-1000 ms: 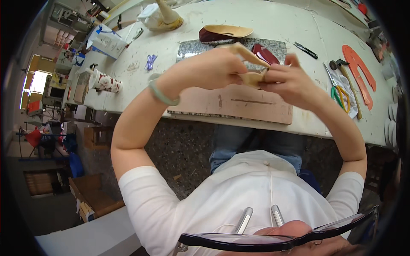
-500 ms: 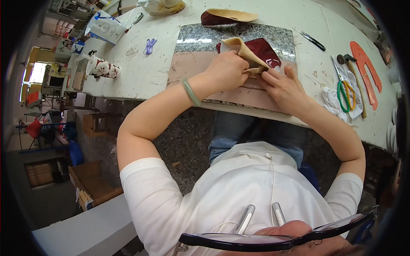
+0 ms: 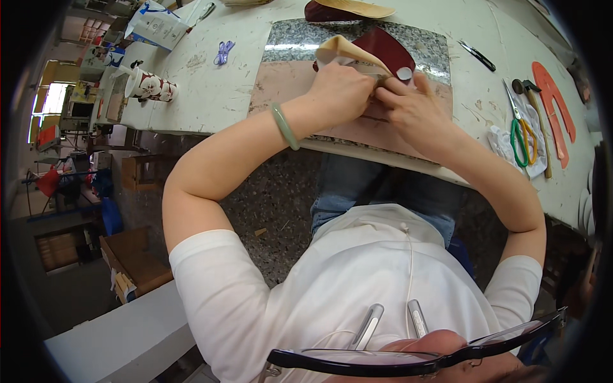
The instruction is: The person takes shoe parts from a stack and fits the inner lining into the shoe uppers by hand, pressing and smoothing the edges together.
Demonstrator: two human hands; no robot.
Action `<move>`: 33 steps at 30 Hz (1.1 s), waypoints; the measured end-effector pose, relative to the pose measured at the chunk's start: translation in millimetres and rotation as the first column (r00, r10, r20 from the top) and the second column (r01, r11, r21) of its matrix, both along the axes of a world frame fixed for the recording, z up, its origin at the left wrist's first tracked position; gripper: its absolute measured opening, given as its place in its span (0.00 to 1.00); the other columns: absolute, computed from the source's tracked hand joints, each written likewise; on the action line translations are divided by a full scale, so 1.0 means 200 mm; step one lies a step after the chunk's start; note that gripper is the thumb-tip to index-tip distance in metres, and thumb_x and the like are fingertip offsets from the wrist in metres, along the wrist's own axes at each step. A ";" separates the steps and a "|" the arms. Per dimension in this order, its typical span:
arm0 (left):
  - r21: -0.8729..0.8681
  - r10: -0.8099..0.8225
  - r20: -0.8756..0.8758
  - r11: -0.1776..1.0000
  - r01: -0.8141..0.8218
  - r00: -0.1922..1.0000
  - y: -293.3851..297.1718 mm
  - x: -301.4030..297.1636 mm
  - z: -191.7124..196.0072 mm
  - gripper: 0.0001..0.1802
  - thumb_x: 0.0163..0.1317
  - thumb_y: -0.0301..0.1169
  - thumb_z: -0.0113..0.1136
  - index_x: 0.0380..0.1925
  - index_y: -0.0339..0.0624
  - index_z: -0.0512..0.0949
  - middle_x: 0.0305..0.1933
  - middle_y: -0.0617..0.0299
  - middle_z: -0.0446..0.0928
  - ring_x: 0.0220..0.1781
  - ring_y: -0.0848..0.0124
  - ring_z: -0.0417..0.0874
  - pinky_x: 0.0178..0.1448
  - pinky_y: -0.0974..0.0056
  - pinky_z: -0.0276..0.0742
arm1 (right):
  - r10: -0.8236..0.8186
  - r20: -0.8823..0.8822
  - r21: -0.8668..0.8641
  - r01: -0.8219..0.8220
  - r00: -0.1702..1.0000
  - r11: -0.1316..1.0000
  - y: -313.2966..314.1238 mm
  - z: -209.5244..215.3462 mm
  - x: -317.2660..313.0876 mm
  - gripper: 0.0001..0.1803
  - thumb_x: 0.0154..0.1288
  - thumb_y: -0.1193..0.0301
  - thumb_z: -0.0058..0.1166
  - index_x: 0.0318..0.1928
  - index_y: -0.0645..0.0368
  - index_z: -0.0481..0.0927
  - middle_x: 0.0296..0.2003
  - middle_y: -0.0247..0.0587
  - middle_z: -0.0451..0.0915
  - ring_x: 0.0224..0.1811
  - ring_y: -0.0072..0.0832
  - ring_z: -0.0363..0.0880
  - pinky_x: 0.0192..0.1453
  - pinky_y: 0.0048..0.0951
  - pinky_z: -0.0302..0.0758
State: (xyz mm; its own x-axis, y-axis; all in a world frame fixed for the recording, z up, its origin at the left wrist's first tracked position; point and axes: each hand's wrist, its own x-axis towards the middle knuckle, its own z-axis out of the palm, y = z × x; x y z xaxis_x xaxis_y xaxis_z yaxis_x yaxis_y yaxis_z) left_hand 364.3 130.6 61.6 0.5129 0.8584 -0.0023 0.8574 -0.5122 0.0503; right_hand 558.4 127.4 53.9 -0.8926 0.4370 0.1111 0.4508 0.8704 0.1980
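Observation:
Both hands are on a glossy dark red leather shoe upper (image 3: 386, 51) with a tan lining, its edge folded up toward me. My left hand (image 3: 341, 92), a pale green bangle on its wrist, has its fingers curled round the near left edge. Close beside it, my right hand (image 3: 418, 115) pinches the same edge with thumb and fingers. The fingertips meet there and partly hide what lies between them. Beneath is a pinkish sheet (image 3: 281, 83) on a speckled stone slab (image 3: 294, 38). A second red and tan upper (image 3: 351, 11) lies beyond the slab.
To the right lie black snips (image 3: 477, 56), scissors with green and yellow handles (image 3: 520, 140), a hammer (image 3: 537, 112) and an orange-red template (image 3: 554, 108). A patterned cup (image 3: 150, 86), a small purple item (image 3: 223, 53) and a white bag (image 3: 156, 27) are at left.
The view has shifted slightly. My hands have drawn nearer each other on the upper's edge, and the right fingers are more bent. The upper's red part has tilted a little.

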 end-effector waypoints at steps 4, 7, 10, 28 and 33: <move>0.025 0.018 0.000 1.000 -0.018 1.000 0.01 -0.08 -0.02 0.08 0.54 0.34 0.59 0.25 0.42 0.80 0.25 0.53 0.80 0.32 0.55 0.83 0.39 0.53 0.77 | -0.010 -0.091 -0.029 0.007 0.996 1.000 -0.02 -0.10 -0.01 0.05 0.49 0.69 0.56 0.25 0.51 0.84 0.40 0.28 0.72 0.52 0.22 0.68 0.57 0.35 0.59; -0.102 0.060 0.076 0.993 -0.052 0.995 0.01 -0.12 0.01 0.08 0.54 0.35 0.59 0.25 0.42 0.80 0.25 0.53 0.81 0.32 0.56 0.83 0.39 0.54 0.78 | -0.006 -0.119 -0.075 -0.003 0.993 0.997 0.01 -0.11 -0.01 0.06 0.50 0.68 0.55 0.26 0.52 0.84 0.40 0.28 0.72 0.52 0.23 0.68 0.56 0.35 0.60; -0.078 0.073 -0.027 0.994 -0.074 0.997 0.00 -0.08 -0.02 0.09 0.54 0.35 0.59 0.25 0.42 0.81 0.26 0.54 0.81 0.32 0.57 0.84 0.39 0.54 0.79 | -0.009 -0.140 -0.116 -0.007 0.990 0.993 0.01 -0.11 -0.04 0.06 0.51 0.68 0.54 0.27 0.53 0.84 0.41 0.29 0.72 0.52 0.22 0.68 0.55 0.35 0.60; 0.213 -0.426 -0.062 0.878 0.429 0.902 -0.04 -0.29 0.02 0.11 0.49 0.32 0.61 0.34 0.43 0.77 0.31 0.64 0.77 0.38 0.67 0.77 0.47 0.66 0.73 | 0.049 -0.253 -0.058 -0.066 0.966 0.996 0.00 -0.15 -0.15 0.07 0.53 0.69 0.55 0.30 0.54 0.85 0.44 0.30 0.72 0.54 0.25 0.70 0.55 0.35 0.63; 0.307 -0.382 -0.276 0.835 0.457 0.882 -0.12 -0.33 0.02 0.13 0.48 0.29 0.59 0.36 0.44 0.75 0.30 0.65 0.74 0.37 0.68 0.78 0.43 0.66 0.74 | 0.030 -0.205 -0.057 -0.043 0.978 0.997 -0.02 -0.16 -0.11 0.07 0.54 0.69 0.55 0.31 0.54 0.84 0.44 0.30 0.72 0.53 0.25 0.68 0.54 0.37 0.63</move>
